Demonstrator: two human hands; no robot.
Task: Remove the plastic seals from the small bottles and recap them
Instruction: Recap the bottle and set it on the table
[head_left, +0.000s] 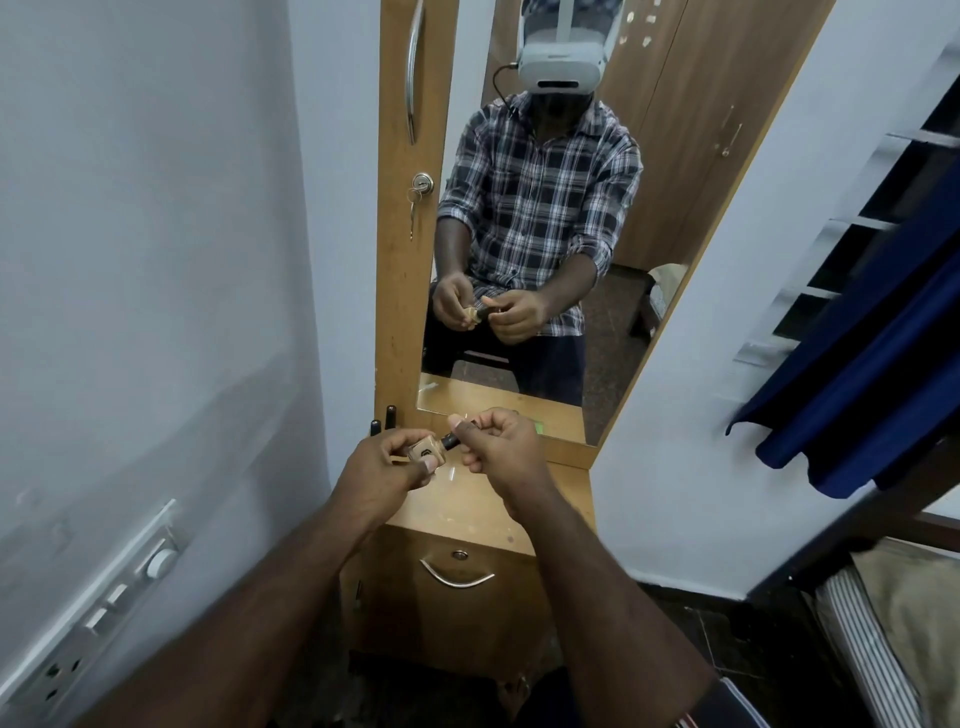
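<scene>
Near the middle of the frame, a bit below center, two bare hands meet over a wooden dresser top (467, 499). The left hand (387, 467) has its fingers and thumb curled round a small bottle (425, 451) with tan stuff inside. The bottle lies on its side, with its neck pointing to the right. The right hand (501, 447) pinches the dark cap (450, 441) at the bottle's neck between its thumb and curled fingers. The cap touches the bottle, but you cannot tell if it is screwed on tight or loose. No plastic seal can be made out; it is too small to tell.

Just behind the left hand, two more dark caps (383, 420) stick up from the dresser top, close to the wooden frame. The bottles under them are hidden by the hand.

A tall mirror (545, 234) fills the upper middle of the frame. In it you see a person in a checked shirt with a white headset, holding the same little bottle in both hands. To the left of the mirror is a long metal handle (413, 73), and under it a lock with a key (422, 187).

Below the hands is a drawer with a curved handle (457, 578). In the lower left, a white switch board (104, 608) sits on the wall. A dark blue cloth (857, 389) hangs at the right side. A striped mattress (872, 649) shows in the lower right corner.
</scene>
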